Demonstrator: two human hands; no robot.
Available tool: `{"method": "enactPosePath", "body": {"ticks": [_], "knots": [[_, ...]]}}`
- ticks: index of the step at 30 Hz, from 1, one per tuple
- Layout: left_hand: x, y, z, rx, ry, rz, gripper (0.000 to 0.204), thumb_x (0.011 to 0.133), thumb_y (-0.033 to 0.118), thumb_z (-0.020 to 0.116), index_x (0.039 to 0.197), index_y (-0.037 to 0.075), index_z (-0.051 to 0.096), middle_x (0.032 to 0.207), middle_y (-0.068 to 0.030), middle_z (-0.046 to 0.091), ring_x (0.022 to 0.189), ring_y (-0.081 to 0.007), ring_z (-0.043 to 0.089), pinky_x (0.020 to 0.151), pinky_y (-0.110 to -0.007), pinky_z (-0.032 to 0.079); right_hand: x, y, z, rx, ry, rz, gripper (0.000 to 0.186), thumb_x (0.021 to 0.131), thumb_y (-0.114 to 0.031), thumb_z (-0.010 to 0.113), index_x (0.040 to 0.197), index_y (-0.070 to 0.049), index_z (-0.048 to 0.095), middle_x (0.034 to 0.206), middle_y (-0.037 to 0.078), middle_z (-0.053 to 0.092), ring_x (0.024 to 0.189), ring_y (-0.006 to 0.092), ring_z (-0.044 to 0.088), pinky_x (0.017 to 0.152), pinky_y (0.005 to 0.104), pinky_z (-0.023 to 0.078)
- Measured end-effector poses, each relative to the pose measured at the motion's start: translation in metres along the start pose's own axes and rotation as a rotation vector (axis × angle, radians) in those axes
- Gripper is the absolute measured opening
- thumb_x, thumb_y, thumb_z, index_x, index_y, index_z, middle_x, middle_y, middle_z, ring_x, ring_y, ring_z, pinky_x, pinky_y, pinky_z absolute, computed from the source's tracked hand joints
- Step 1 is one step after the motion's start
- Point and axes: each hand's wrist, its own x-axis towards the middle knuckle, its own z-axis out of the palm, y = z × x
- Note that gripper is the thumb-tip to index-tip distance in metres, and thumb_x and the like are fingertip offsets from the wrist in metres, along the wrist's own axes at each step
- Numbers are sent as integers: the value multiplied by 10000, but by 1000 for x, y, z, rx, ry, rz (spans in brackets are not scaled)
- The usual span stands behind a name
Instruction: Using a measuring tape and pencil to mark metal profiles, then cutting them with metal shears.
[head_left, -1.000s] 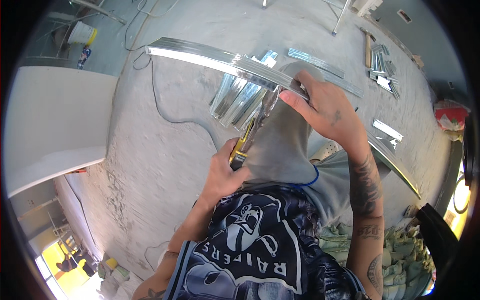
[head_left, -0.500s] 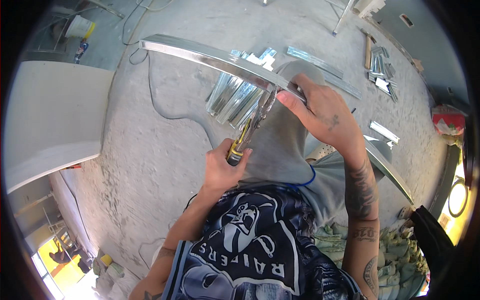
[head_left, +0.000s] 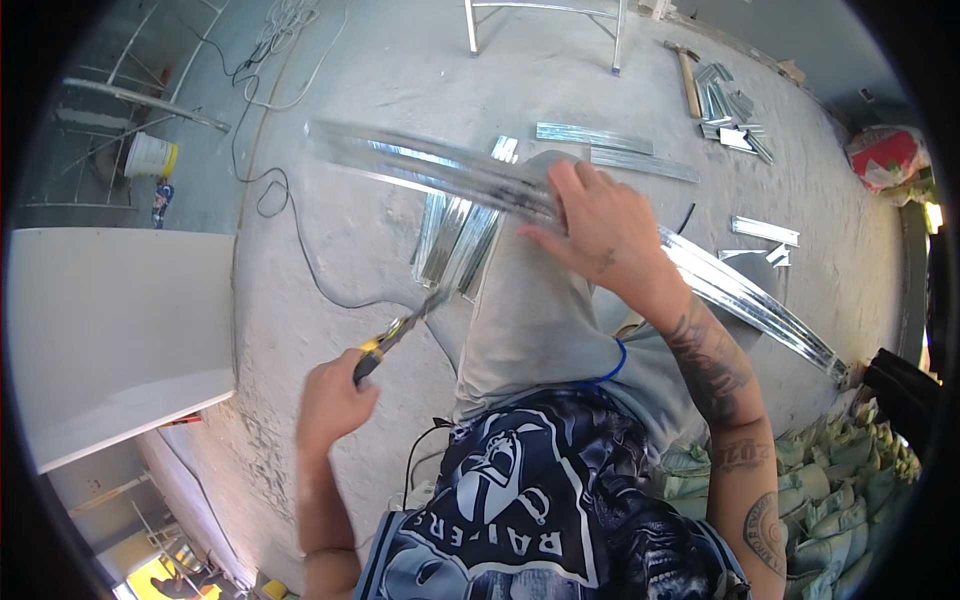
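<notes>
The bare concrete floor (head_left: 285,345) leaves the left hand (head_left: 338,402) and its snips (head_left: 370,362) a wide lane at centre left, between the white board (head_left: 120,340) and the grey-trousered leg (head_left: 525,310); a thin dark cable (head_left: 311,247) lies across that lane; the long metal channel (head_left: 740,295) in the right hand (head_left: 608,225) bars the way from upper left to right; short metal strips (head_left: 436,238) clutter the floor near the knee; green sacks (head_left: 810,490) block the lower right; upper centre offers open passage.
</notes>
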Motion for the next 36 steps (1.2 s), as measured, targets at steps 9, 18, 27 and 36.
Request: {"method": "enactPosePath", "body": {"ticks": [9,18,27,36], "knots": [[-9,66,-151,510,-1,354,257,668,163,820,850,86,656,704,-96,606,708,-322,582,667,-420,419,-14,-16,22,124,222,-328,951,712,-598,764,1390,-9,451,1285,217,502,1150,410,512,979,480,418],[7,145,-203,517,249,912,572,628,334,867,1065,32,657,997,-104,675,996,-302,619,831,-409,431,23,-116,-14,1051,-26,-174,980,575,-237,895,1348,48,365,942,209,670,864,358,677,779,421,535],[106,131,-92,-1230,247,670,1126,669,432,799,1523,-40,236,1381,-274,471,1173,-341,567,1010,-433,445,11,-76,6,623,284,-276,941,602,-418,901,1295,-5,416,941,160,648,914,360,645,846,471,497],[181,163,-135,-1440,57,697,880,689,335,551,1410,-124,342,1231,-278,475,1115,-375,511,1043,-513,369,-44,-11,41,-54,-40,-3,462,758,-284,782,1090,-41,572,1004,139,559,982,313,583,828,417,465]]}}
